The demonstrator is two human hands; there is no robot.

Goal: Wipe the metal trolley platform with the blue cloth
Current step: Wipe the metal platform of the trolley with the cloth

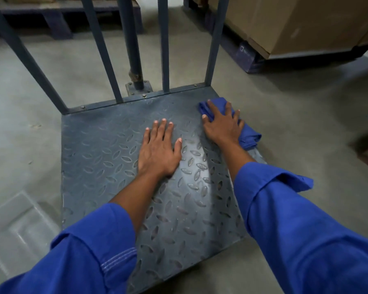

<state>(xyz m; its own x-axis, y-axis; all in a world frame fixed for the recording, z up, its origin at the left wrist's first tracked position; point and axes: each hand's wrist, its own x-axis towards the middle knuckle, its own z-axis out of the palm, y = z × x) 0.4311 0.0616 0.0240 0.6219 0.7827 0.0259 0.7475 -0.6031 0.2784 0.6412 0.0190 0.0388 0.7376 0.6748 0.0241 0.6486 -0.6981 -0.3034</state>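
The metal trolley platform [106, 162] is a dark grey tread plate lying low on the floor. A crumpled blue cloth [248, 135] lies at its far right corner, partly hanging over the right edge. My right hand [222, 125] presses flat on the cloth with fingers spread. My left hand [159, 150] rests palm down on the bare plate near the middle, fingers apart, holding nothing. Both arms wear blue sleeves.
Upright grey bars and a thick post [134, 49] rise from the platform's far edge. A blue pallet with large cardboard boxes [295, 24] stands at the back right. Another pallet [57, 20] is at the back left. Grey concrete floor [26, 98] surrounds the trolley.
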